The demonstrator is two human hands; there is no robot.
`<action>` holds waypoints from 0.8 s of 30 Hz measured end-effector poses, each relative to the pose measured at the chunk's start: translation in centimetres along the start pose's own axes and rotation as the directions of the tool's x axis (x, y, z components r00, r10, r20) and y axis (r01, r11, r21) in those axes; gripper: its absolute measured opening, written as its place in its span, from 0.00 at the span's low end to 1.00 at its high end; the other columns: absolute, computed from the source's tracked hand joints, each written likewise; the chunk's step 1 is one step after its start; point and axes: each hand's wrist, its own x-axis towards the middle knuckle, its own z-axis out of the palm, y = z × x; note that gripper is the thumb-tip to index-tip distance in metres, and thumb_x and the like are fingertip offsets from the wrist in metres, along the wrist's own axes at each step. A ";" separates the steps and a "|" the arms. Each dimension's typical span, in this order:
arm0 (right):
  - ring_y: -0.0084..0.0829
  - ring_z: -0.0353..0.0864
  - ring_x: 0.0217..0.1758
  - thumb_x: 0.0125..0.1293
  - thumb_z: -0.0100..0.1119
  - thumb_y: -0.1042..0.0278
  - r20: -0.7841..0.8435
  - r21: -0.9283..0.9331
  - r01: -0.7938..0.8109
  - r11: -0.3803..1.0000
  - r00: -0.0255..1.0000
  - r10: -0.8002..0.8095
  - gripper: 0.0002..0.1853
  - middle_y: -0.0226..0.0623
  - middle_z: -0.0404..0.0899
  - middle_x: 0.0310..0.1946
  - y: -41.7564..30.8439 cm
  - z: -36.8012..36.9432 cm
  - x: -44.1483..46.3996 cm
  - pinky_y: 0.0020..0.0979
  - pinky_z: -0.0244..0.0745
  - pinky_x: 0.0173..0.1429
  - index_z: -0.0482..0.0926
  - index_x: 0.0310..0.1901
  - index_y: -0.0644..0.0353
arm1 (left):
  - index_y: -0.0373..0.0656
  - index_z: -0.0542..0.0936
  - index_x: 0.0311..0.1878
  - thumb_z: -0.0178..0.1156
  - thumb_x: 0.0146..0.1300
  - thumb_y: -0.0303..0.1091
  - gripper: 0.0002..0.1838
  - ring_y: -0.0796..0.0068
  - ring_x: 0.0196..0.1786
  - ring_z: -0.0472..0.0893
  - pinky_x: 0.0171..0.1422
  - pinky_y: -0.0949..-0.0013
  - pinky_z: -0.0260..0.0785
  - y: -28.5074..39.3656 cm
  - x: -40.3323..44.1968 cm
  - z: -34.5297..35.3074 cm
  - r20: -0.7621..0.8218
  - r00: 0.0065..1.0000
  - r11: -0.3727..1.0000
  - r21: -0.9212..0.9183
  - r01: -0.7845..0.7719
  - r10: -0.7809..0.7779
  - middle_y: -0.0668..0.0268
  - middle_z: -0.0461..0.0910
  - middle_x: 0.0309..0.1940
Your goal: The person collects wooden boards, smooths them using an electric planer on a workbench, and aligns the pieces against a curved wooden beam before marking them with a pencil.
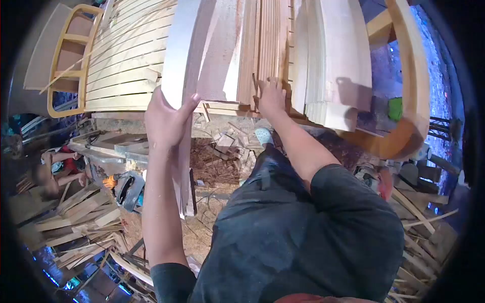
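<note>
My left hand [169, 118] is closed around a long pale wooden board [184, 55], with the thumb on its right side. The board runs away from me over the stacked wood, and its near end hangs below the hand. My right hand [273, 98] rests on the near ends of a bundle of thin brown wooden strips [268, 45], fingers spread over them. A wide pale plank [217, 55] lies between the two hands. Right of my right hand is a stack of thick pale boards [336, 55].
A slatted wooden panel [126, 65] lies left, beside a rounded wooden frame [76, 38]. Another curved frame [411, 76] stands right. Offcuts [227, 144] litter the floor near my foot. A power tool [129, 189] sits lower left, with scrap wood [86, 217] and another person's arm [65, 177] nearby.
</note>
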 end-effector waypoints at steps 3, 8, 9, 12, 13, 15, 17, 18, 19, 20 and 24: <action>0.52 0.70 0.72 0.71 0.64 0.61 0.031 0.055 0.033 0.998 0.999 -0.035 0.26 0.51 0.70 0.67 0.0 1.4 3.6 0.49 0.70 0.73 0.76 0.71 0.46 | 0.34 0.80 0.57 0.76 0.53 0.57 0.38 0.48 0.55 0.87 0.61 0.54 0.77 1.6 2.6 0.8 0.009 1.000 0.996 0.085 0.017 -0.018 0.44 0.87 0.49; 0.49 0.86 0.59 0.72 0.60 0.69 0.180 -0.128 0.022 0.992 0.984 0.001 0.17 0.51 0.81 0.57 -0.8 1.5 9.0 0.46 0.84 0.61 0.84 0.61 0.53 | 0.35 0.76 0.62 0.74 0.55 0.58 0.41 0.42 0.56 0.86 0.63 0.48 0.77 0.9 6.7 3.5 0.110 0.994 0.952 0.304 -0.021 -0.013 0.41 0.86 0.50; 0.49 0.87 0.59 0.72 0.59 0.69 0.224 -0.160 0.033 0.986 0.975 0.004 0.16 0.50 0.83 0.56 -0.7 1.7 9.8 0.45 0.85 0.59 0.85 0.58 0.54 | 0.35 0.75 0.63 0.73 0.56 0.58 0.41 0.41 0.56 0.86 0.63 0.48 0.78 1.3 6.7 3.6 0.118 0.991 0.946 0.325 0.018 -0.060 0.40 0.86 0.50; 0.48 0.88 0.58 0.71 0.59 0.70 0.248 -0.184 0.075 0.980 0.968 -0.028 0.12 0.48 0.86 0.54 -0.1 2.7 11.0 0.44 0.87 0.58 0.88 0.51 0.58 | 0.35 0.71 0.65 0.71 0.59 0.57 0.41 0.37 0.56 0.85 0.62 0.46 0.78 2.8 5.9 4.4 0.137 0.978 0.918 0.384 0.097 -0.160 0.37 0.85 0.49; 0.47 0.88 0.57 0.71 0.60 0.70 0.258 -0.178 0.086 0.980 0.965 -0.038 0.11 0.48 0.86 0.53 0.0 3.1 11.0 0.42 0.86 0.58 0.88 0.50 0.59 | 0.36 0.70 0.66 0.71 0.59 0.56 0.41 0.37 0.56 0.85 0.62 0.45 0.78 2.7 5.9 4.4 0.136 0.976 0.919 0.381 0.104 -0.168 0.37 0.85 0.49; 0.46 0.88 0.57 0.70 0.61 0.69 0.265 -0.167 0.107 0.980 0.962 -0.060 0.11 0.48 0.85 0.52 0.1 3.5 11.1 0.40 0.86 0.58 0.88 0.48 0.60 | 0.36 0.70 0.66 0.71 0.59 0.56 0.41 0.37 0.55 0.85 0.61 0.44 0.78 2.8 6.0 4.4 0.129 0.977 0.922 0.371 0.113 -0.171 0.37 0.85 0.49; 0.47 0.88 0.57 0.69 0.61 0.69 0.243 -0.178 0.087 0.980 0.969 -0.041 0.11 0.49 0.85 0.52 0.0 3.8 10.9 0.41 0.86 0.58 0.88 0.48 0.60 | 0.38 0.70 0.67 0.71 0.59 0.55 0.41 0.38 0.56 0.85 0.61 0.44 0.78 2.5 6.3 4.7 0.139 0.978 0.926 0.367 0.092 -0.152 0.36 0.85 0.49; 0.47 0.88 0.56 0.68 0.62 0.70 0.236 -0.180 0.079 0.981 0.971 -0.035 0.11 0.49 0.85 0.52 -0.5 3.8 10.5 0.41 0.86 0.58 0.88 0.48 0.60 | 0.38 0.70 0.67 0.71 0.59 0.55 0.41 0.38 0.56 0.85 0.61 0.44 0.78 2.4 6.3 4.5 0.144 0.979 0.925 0.369 0.085 -0.147 0.36 0.85 0.49; 0.47 0.88 0.56 0.68 0.62 0.70 0.215 -0.156 0.052 0.986 0.977 -0.018 0.11 0.50 0.85 0.52 -0.7 3.5 10.3 0.42 0.86 0.59 0.88 0.48 0.60 | 0.38 0.70 0.67 0.71 0.59 0.55 0.41 0.38 0.56 0.85 0.61 0.43 0.78 2.6 6.2 4.3 0.137 0.983 0.924 0.378 0.063 -0.123 0.36 0.84 0.50; 0.48 0.88 0.57 0.68 0.62 0.71 0.196 -0.135 0.028 0.990 0.981 -0.001 0.11 0.50 0.84 0.52 -0.5 3.2 10.0 0.42 0.85 0.59 0.88 0.49 0.60 | 0.39 0.70 0.67 0.71 0.59 0.55 0.41 0.38 0.56 0.85 0.61 0.43 0.77 2.8 5.8 4.3 0.131 0.986 0.922 0.384 0.045 -0.102 0.37 0.83 0.50; 0.50 0.87 0.57 0.67 0.62 0.73 0.234 -0.093 -0.047 0.995 0.970 0.068 0.13 0.53 0.82 0.55 1.1 2.4 10.3 0.45 0.84 0.60 0.86 0.52 0.58 | 0.39 0.72 0.64 0.71 0.58 0.55 0.38 0.38 0.55 0.83 0.59 0.42 0.77 2.7 5.6 4.5 0.095 0.992 0.902 0.431 0.035 -0.083 0.43 0.78 0.53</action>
